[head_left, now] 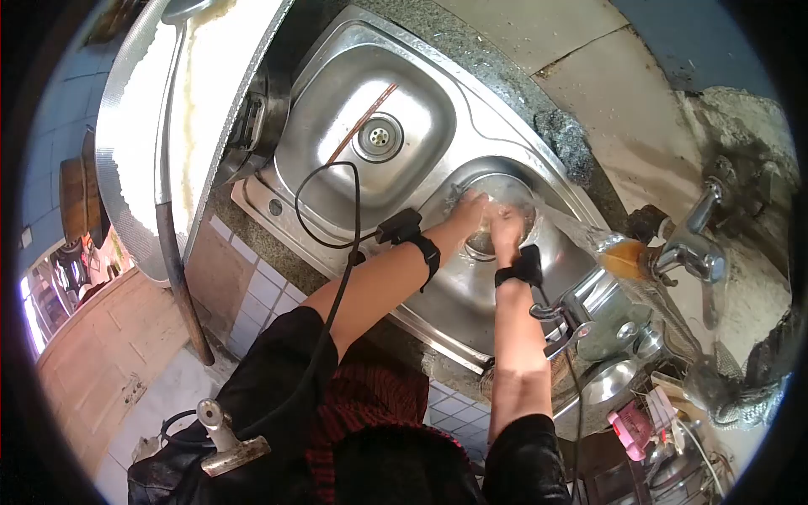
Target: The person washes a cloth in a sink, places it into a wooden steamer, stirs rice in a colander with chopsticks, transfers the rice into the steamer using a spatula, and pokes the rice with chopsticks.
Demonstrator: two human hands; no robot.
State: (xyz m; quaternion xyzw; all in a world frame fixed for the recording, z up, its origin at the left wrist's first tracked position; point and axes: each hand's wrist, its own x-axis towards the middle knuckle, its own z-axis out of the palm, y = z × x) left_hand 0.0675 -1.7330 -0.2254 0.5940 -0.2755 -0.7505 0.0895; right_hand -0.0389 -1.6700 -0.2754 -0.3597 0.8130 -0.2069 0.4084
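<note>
My left hand (473,212) and my right hand (506,227) are close together in the right basin (454,290) of a steel double sink. Both are at a round metal bowl (523,195), whose rim shows around them. A stream of water (568,225) runs into it from the tap (692,248) on the right, through an orange-brown nozzle (624,257). Splashing water and blur hide my fingers, so I cannot make out whether they grip the bowl or something in it. Each wrist wears a black strap with a small device.
Reddish-brown sticks (362,124) lie across the left basin (316,93) near its drain. At upper left is a large metal tray (108,143) of white grains with a long-handled ladle (164,168). A black cable (358,219) loops over the sink. Metal lids (610,383) crowd the lower right.
</note>
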